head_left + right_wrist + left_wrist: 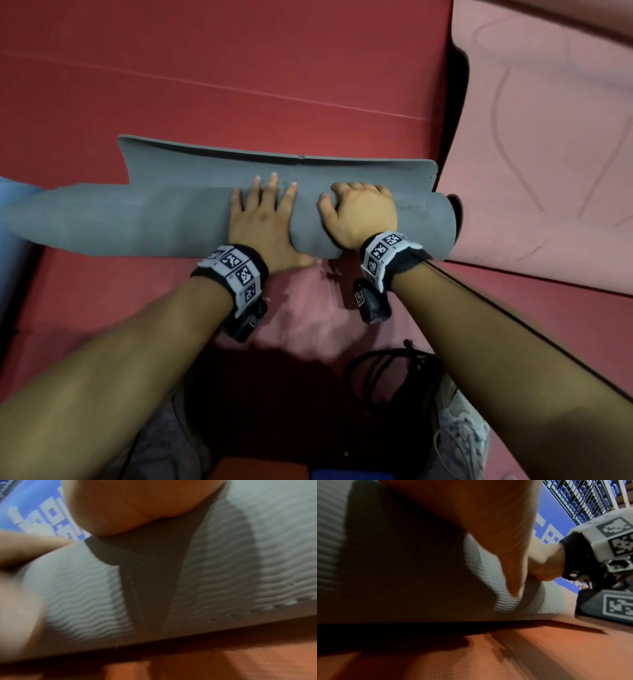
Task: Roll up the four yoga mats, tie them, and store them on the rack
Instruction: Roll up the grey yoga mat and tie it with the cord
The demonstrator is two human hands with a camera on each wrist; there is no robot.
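Observation:
A grey yoga mat (137,219) lies across the red floor mat (239,68), nearly all rolled up. Its short loose end (205,164) still lies flat beyond the roll. My left hand (263,212) presses on the middle of the roll with straight, spread fingers. To its right, my right hand (359,212) curls over the top of the roll near its right end. The left wrist view shows the ribbed grey mat (402,574) under my left palm (488,520), with the right hand (544,561) beyond. In the right wrist view, my right palm (137,507) sits on the grey mat (240,561).
A pink mat (548,137) lies unrolled to the right, touching the roll's end. A blue mat (13,219) shows at the left edge. A black cord (376,373) lies by my shoe (459,438). A wire rack (578,497) stands in the background.

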